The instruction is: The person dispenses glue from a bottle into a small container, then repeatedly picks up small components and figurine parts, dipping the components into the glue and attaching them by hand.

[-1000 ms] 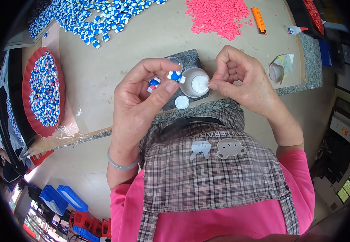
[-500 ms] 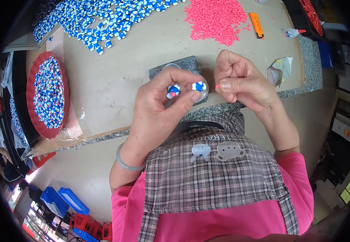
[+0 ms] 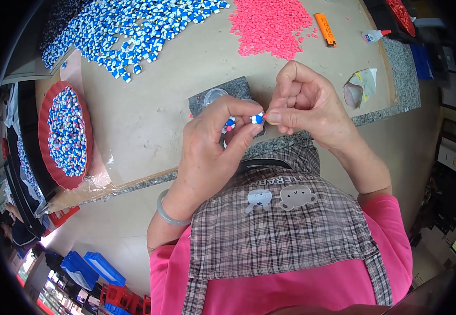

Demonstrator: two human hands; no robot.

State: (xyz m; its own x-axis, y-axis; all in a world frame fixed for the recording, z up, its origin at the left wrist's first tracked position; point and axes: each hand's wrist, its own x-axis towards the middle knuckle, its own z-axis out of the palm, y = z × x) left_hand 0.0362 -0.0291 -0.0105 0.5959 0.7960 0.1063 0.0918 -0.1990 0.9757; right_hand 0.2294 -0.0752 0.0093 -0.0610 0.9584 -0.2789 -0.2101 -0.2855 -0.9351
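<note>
My left hand (image 3: pixel 215 131) pinches a small blue-and-white figure (image 3: pixel 257 119) between thumb and forefinger. A second blue-and-white figure with a pink piece on it (image 3: pixel 229 124) sits inside the curl of the same hand. My right hand (image 3: pixel 304 102) is closed in a pinch on a tiny pink piece (image 3: pixel 265 117), which meets the right side of the pinched figure; whether it sticks there I cannot tell. Behind and below the hands lies a dark grey stone block (image 3: pixel 238 86) with a round clear dish (image 3: pixel 216 95) on it, partly hidden by my left hand.
Loose blue-and-white figures (image 3: pixel 128 39) are spread across the far left of the table, beside a heap of pink pieces (image 3: pixel 270 26). A red fluted tray (image 3: pixel 43 126) of finished-looking figures stands left. An orange lighter (image 3: pixel 325 30), glue bottle (image 3: pixel 375 35) and torn wrapper (image 3: pixel 362 86) lie right.
My right hand has moved left, bringing the pink piece up to the figure in my left hand. The pinched figure has turned slightly. The whole view has shifted a little.
</note>
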